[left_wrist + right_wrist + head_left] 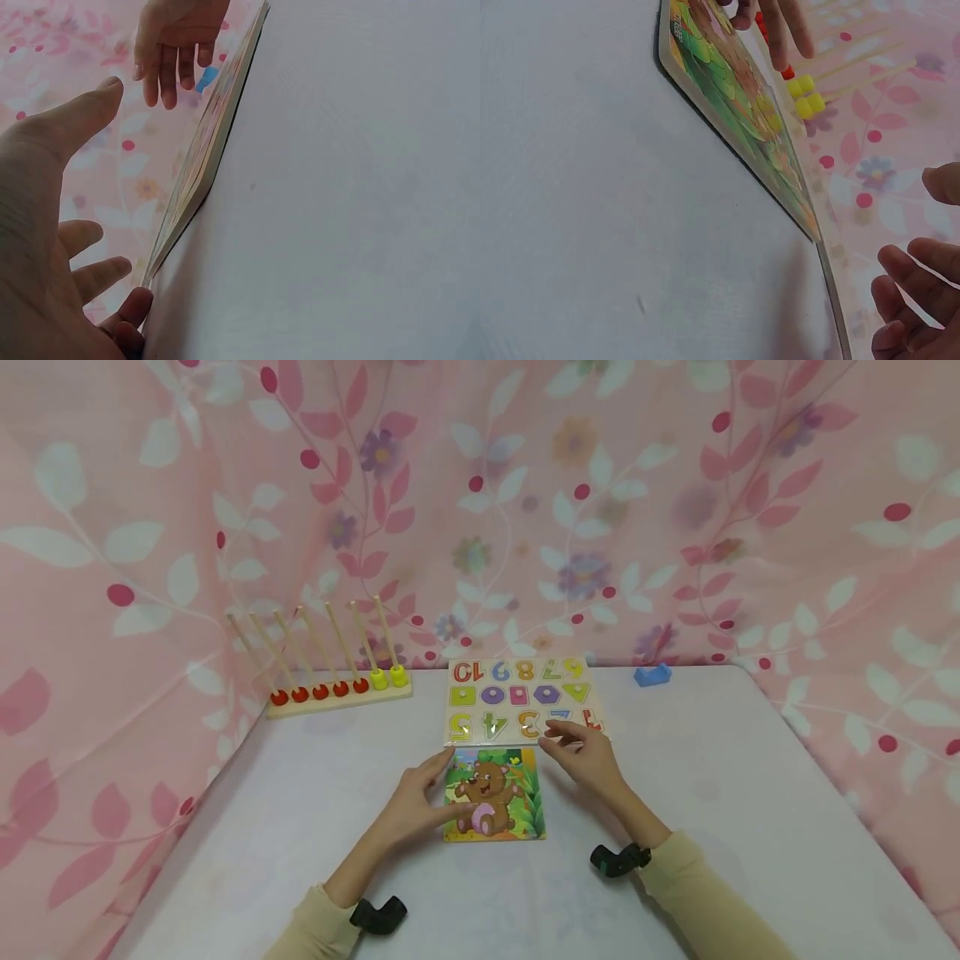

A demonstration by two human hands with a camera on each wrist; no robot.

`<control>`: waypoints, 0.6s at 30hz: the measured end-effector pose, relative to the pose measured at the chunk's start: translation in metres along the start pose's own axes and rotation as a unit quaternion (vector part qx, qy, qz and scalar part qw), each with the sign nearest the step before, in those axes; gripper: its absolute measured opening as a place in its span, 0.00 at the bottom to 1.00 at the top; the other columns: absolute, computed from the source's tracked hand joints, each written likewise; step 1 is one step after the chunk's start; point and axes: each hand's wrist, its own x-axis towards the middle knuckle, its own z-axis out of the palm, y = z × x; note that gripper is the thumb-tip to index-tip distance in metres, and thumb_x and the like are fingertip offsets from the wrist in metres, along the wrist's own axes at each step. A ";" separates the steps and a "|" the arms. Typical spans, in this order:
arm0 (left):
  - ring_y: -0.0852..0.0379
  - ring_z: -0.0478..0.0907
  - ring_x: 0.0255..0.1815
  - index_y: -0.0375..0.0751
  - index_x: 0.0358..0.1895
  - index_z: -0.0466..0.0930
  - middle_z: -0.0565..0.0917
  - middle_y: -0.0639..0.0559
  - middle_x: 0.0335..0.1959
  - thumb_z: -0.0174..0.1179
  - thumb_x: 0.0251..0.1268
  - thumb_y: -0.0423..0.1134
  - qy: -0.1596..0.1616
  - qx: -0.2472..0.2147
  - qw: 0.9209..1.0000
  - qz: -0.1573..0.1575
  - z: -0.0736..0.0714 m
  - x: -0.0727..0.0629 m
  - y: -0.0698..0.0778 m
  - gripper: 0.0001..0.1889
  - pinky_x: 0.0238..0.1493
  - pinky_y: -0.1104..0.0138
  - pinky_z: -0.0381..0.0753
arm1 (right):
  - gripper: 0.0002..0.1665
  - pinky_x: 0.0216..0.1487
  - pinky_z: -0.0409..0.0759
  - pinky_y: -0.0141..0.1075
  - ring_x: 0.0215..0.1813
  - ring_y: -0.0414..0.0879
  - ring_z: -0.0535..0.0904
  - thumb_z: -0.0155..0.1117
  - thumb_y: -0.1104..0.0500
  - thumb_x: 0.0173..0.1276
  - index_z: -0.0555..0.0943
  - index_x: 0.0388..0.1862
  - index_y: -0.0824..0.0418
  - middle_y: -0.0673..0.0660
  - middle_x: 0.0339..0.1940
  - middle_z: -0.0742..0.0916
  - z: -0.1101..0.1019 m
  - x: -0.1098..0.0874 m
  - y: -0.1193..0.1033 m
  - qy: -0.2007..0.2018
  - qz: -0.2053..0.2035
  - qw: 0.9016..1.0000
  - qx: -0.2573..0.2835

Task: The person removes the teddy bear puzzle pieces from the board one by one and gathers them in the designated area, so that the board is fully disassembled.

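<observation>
A square bear picture puzzle (493, 793) lies flat on the white table in the head view. My left hand (411, 800) is at its left side, fingers extended toward the top left corner and thumb reaching over the picture. In the left wrist view the left hand's fingers (105, 281) are spread loosely beside the board's edge. My right hand (588, 762) hovers by the puzzle's top right corner, over the near edge of a wooden number board (504, 681). Its fingers (915, 285) are loosely bent with nothing between them in the right wrist view.
Directly behind the puzzle, the number board carries coloured numerals and shapes, upside down in this view. A wooden peg rack (341, 700) with red and yellow beads stands at the back left. A small blue piece (652, 675) sits at the back right, before a pink floral curtain (525, 527).
</observation>
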 end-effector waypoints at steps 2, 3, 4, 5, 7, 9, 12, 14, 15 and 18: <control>0.47 0.72 0.63 0.49 0.84 0.62 0.66 0.48 0.83 0.78 0.56 0.59 -0.002 -0.001 1.000 -0.004 0.000 0.000 0.000 0.54 0.62 0.50 0.74 | 0.27 0.49 0.80 0.38 0.50 0.51 0.84 0.74 0.53 0.72 0.85 0.66 0.64 0.58 0.51 0.92 0.001 0.000 0.000 -0.012 -0.008 1.000 0.003; 0.46 0.72 0.63 0.49 0.84 0.62 0.66 0.48 0.83 0.78 0.56 0.59 -0.002 -0.001 1.000 -0.005 0.000 0.000 0.001 0.54 0.62 0.49 0.74 | 0.26 0.49 0.81 0.37 0.49 0.50 0.84 0.74 0.54 0.73 0.85 0.65 0.64 0.57 0.50 0.92 0.002 -0.001 0.001 -0.017 -0.012 1.000 0.002; 0.46 0.71 0.64 0.49 0.85 0.61 0.66 0.48 0.84 0.78 0.56 0.60 -0.006 -0.004 1.000 -0.007 0.000 -0.001 0.000 0.54 0.62 0.48 0.74 | 0.26 0.48 0.81 0.35 0.49 0.49 0.84 0.74 0.54 0.73 0.85 0.65 0.64 0.57 0.50 0.92 0.004 -0.002 0.002 -0.022 -0.017 1.000 0.003; 0.46 0.71 0.64 0.50 0.85 0.61 0.65 0.48 0.84 0.78 0.56 0.60 -0.008 -0.003 1.000 -0.009 0.001 -0.002 0.000 0.55 0.63 0.48 0.74 | 0.25 0.48 0.81 0.34 0.48 0.48 0.83 0.74 0.55 0.73 0.85 0.64 0.64 0.57 0.49 0.92 0.006 -0.003 0.003 -0.027 -0.019 0.999 0.004; 0.46 0.70 0.65 0.50 0.85 0.60 0.64 0.48 0.84 0.78 0.56 0.61 -0.013 -0.001 1.000 -0.010 0.001 -0.003 0.000 0.55 0.64 0.46 0.73 | 0.24 0.47 0.81 0.32 0.47 0.47 0.82 0.74 0.55 0.73 0.86 0.64 0.63 0.56 0.49 0.92 0.009 -0.005 0.003 -0.030 -0.021 0.999 0.009; 0.45 0.69 0.65 0.51 0.86 0.59 0.63 0.48 0.85 0.78 0.55 0.61 -0.015 -0.003 1.000 -0.010 0.001 -0.004 0.001 0.56 0.65 0.43 0.72 | 0.23 0.47 0.80 0.31 0.47 0.47 0.81 0.73 0.55 0.74 0.86 0.64 0.62 0.55 0.49 0.92 0.011 -0.006 0.003 -0.034 -0.021 0.999 0.015; 0.46 0.68 0.65 0.52 0.86 0.58 0.62 0.49 0.85 0.78 0.54 0.62 -0.018 0.000 1.000 -0.017 0.000 -0.005 0.003 0.57 0.66 0.42 0.72 | 0.23 0.47 0.80 0.31 0.47 0.47 0.81 0.73 0.55 0.74 0.86 0.65 0.62 0.55 0.50 0.92 0.012 -0.007 0.002 -0.042 -0.015 0.999 0.027; 0.47 0.67 0.65 0.53 0.86 0.58 0.62 0.50 0.86 0.78 0.54 0.62 -0.021 0.001 1.000 -0.020 0.000 -0.006 0.005 0.58 0.65 0.42 0.72 | 0.23 0.47 0.80 0.30 0.48 0.46 0.82 0.72 0.55 0.75 0.86 0.65 0.62 0.55 0.50 0.92 0.012 -0.009 0.003 -0.048 -0.012 0.998 0.033; 0.48 0.67 0.64 0.53 0.86 0.58 0.61 0.50 0.86 0.78 0.54 0.62 -0.023 0.004 1.000 -0.021 -0.001 -0.007 0.005 0.58 0.65 0.43 0.72 | 0.23 0.47 0.80 0.30 0.48 0.47 0.82 0.72 0.56 0.75 0.85 0.65 0.62 0.55 0.50 0.92 0.013 -0.009 0.003 -0.050 -0.013 0.998 0.037; 0.49 0.67 0.63 0.52 0.86 0.58 0.61 0.49 0.86 0.79 0.54 0.61 -0.022 0.008 1.000 -0.017 -0.002 -0.008 0.005 0.57 0.63 0.46 0.73 | 0.23 0.47 0.81 0.30 0.48 0.47 0.83 0.71 0.57 0.76 0.85 0.66 0.62 0.55 0.51 0.92 0.013 -0.011 0.004 -0.053 -0.014 0.997 0.046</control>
